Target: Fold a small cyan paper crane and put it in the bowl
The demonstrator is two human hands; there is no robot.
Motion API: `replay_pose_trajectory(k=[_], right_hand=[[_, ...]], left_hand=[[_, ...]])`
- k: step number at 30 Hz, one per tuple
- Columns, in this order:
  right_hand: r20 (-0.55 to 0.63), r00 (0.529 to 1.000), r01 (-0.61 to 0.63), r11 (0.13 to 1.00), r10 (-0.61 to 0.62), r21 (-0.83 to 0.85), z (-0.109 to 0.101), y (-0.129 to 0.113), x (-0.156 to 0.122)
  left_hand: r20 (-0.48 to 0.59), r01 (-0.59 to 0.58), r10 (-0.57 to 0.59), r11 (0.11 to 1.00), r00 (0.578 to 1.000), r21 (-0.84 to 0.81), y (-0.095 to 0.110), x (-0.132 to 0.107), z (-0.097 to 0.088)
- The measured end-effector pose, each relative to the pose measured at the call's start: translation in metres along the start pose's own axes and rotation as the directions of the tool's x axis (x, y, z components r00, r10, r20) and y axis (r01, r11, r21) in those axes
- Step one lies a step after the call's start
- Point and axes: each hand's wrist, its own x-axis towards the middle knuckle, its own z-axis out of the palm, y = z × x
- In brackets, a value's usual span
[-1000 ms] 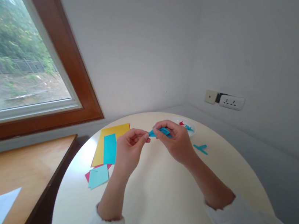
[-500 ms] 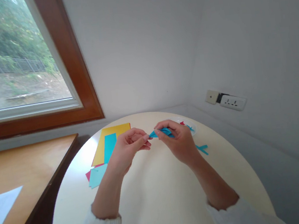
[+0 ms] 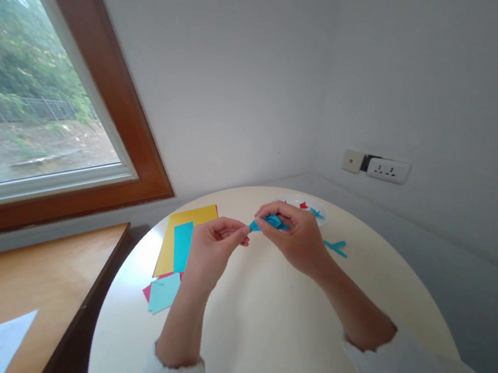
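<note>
A small folded piece of blue paper (image 3: 272,221) is held above the table between my two hands. My left hand (image 3: 214,250) pinches its pointed left tip between thumb and forefinger. My right hand (image 3: 296,235) grips its body, with the thumb in front and the fingers over the back. Part of the paper is hidden behind the right fingers. Just right of my right wrist lies another folded blue paper piece (image 3: 337,247) with forked ends.
A round cream table (image 3: 269,332) bears yellow paper (image 3: 164,248), a blue strip (image 3: 183,245) and pale green squares (image 3: 164,292) at left. Behind my right hand is a clear plate (image 3: 324,218) with red and blue paper bits. A wooden desk (image 3: 47,264) stands at left.
My left hand has shifted slightly, its fingers curled in closer. The blue paper has turned a little in my right hand; both hands still hold it.
</note>
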Motion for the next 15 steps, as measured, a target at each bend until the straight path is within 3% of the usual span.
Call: replay_pose_trajectory(k=[15], right_hand=[[-0.063,0.997,0.044,0.997,-0.048,-0.063,0.0013,-0.0032,-0.0015]], left_hand=[[-0.013,0.03,-0.031,0.997,0.999,-0.069,0.0033,-0.002,0.002]])
